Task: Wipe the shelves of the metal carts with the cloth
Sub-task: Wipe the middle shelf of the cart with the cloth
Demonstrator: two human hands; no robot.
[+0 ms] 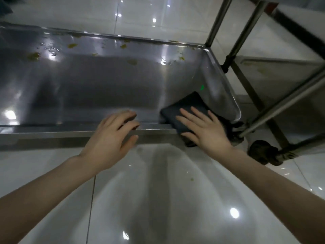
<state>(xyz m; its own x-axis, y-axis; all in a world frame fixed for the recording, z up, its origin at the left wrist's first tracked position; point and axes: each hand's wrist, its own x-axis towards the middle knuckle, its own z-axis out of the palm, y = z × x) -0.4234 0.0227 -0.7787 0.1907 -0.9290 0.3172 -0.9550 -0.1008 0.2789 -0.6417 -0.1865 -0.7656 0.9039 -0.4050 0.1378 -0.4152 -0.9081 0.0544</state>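
I'd put this shelf [96, 85] at barely begun. My right grip [202, 127] is spread flat, fingers straight and apart, pressing the dark cloth [186, 106] down in the near right corner of the shelf, where the folded cloth laps over the near rim and hangs a little outside it. My left grip [112, 136] holds nothing: its fingers are loosely spread and slightly bent just above the near rim, to the left of the cloth, and I can't tell whether they touch the metal (that hand is a bit blurred). The steel around the cloth looks smooth and free of bits, though I can't say from the glare whether it has been wiped. What's left is plain enough: yellow-green scraps [34, 56] lie scattered along the far side and far rim, with another few near the far right corner, and water droplets [51, 50] sit among them at the far left. So, as I judge it, nearly the whole length of this shelf wants passes from the right corner out to the left and up to the back edge. To my right a second cart [274, 67] stands close by, and its low shelf shows a few faint specks, so that one looks to be waiting too.
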